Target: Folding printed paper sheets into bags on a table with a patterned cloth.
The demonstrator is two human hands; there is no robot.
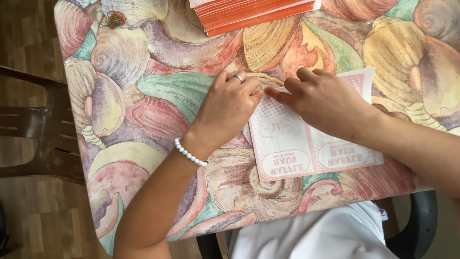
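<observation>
**Both hands meet at the far corner of a flat pink sheet**

The left hand lies knuckles-up with its fingers curled down onto the far left corner of the pink printed sheet. Whether the fingertips pinch the paper's edge or only press it to the table cannot be told, since the hand hides them. The right hand rests palm-down on the sheet's far edge, fingers loosely bent, its forefinger reaching left until it almost touches the left hand. It presses on the paper rather than closing round it.

The sheet lies flat near the table's near edge, just before the person's lap. Its long axis runs left to right, tilted slightly, with the right end lying further away. A crease or seam divides it into two panels, and the printed side faces up, with its print upside down from this view.

A ring shows on the left hand and a white bead bracelet circles that wrist. The shell-patterned tablecloth covers the table. A stack of orange-edged sheets sits at the far edge, rubber bands lie at the far left corner, and a brown chair stands to the left.
</observation>
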